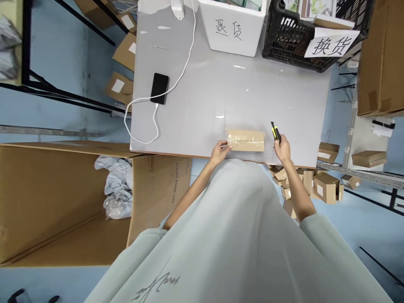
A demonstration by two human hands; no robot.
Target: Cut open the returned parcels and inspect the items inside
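A small brown cardboard box [246, 145], its top covered with shiny tape, lies near the front edge of the grey table [202, 97]. My left hand [220, 152] grips the box at its left end, thumb and fingers closed on the corner. To the right of the box, my right hand [283, 149] is wrapped round a black and yellow box cutter [275, 132]. The cutter points up and away from me, apart from the box. Whether its blade is out is too small to tell.
A black phone [159, 88] with a white cable lies at the left. Along the back stand a white bin [233, 35] and a black crate [288, 42]. A large open carton [63, 202] with crumpled plastic stands left of me; small boxes [326, 189] lie at the right.
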